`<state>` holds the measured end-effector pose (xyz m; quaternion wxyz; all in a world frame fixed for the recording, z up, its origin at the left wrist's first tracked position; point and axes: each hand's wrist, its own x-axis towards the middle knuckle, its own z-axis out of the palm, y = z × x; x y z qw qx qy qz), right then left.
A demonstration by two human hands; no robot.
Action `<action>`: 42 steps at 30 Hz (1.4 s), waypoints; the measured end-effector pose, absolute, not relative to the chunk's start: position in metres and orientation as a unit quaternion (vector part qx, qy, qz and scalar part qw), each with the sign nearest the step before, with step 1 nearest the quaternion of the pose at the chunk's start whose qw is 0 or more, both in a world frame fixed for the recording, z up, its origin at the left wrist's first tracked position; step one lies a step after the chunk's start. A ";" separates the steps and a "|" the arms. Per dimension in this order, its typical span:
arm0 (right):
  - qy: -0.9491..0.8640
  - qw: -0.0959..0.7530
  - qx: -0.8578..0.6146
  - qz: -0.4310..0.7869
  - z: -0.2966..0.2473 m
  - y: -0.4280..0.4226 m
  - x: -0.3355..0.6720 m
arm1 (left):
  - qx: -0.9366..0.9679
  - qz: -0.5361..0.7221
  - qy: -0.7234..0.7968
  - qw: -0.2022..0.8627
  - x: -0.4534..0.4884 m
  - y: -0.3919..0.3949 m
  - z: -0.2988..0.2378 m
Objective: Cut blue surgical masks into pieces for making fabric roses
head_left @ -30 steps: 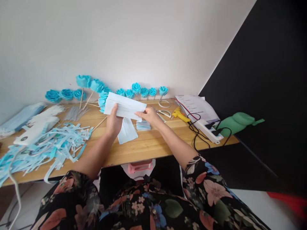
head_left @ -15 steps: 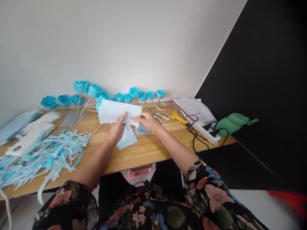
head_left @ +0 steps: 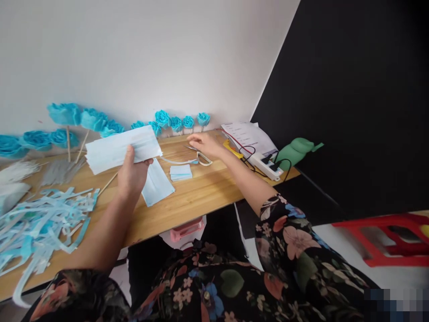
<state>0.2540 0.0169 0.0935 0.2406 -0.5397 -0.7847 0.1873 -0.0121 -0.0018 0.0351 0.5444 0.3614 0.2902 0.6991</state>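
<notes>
My left hand [head_left: 132, 172] grips a stack of pale blue mask-fabric sheets [head_left: 124, 147], thumb on top, raised above the table. Over the scissors [head_left: 203, 159] hovers my right hand [head_left: 207, 144], palm down with fingers loosely apart and nothing visible in them; it partly covers the scissors. A narrow white strip [head_left: 177, 161] runs along the table to the scissors' handles. Beneath the left hand lies a loose pale blue sheet [head_left: 157, 183]. Beside it rests a small pile of cut pieces [head_left: 181, 172].
Blue fabric roses [head_left: 162, 119] on sticks line the wall. Tangled cut strips [head_left: 50, 219] cover the table's left side, near grey thin ties [head_left: 58, 172]. At right are a yellow glue gun [head_left: 231, 149], a power strip [head_left: 268, 166], papers [head_left: 250, 136] and a green object [head_left: 296, 152].
My right hand has let go of the sheet stack and moved right over the scissors. The left hand keeps the stack. A white strip now shows beside the scissors. The view has turned right.
</notes>
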 end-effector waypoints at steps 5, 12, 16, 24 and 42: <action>-0.744 -0.026 -0.667 0.022 0.076 0.018 0.258 | 0.342 0.729 0.268 0.529 -0.007 -0.007 0.040; -0.745 -0.020 -0.667 0.022 0.055 0.019 0.254 | 0.314 0.725 0.283 0.543 -0.002 -0.009 0.043; -0.760 0.035 -0.649 0.012 0.068 0.020 0.273 | 0.304 0.720 0.284 0.555 -0.002 -0.010 0.044; -0.602 0.484 -0.451 0.447 0.090 0.002 0.286 | 0.340 0.710 0.277 0.552 -0.002 -0.015 0.050; -0.547 0.321 -0.344 0.693 0.067 -0.076 0.195 | 0.421 0.659 0.304 0.544 -0.003 -0.020 0.049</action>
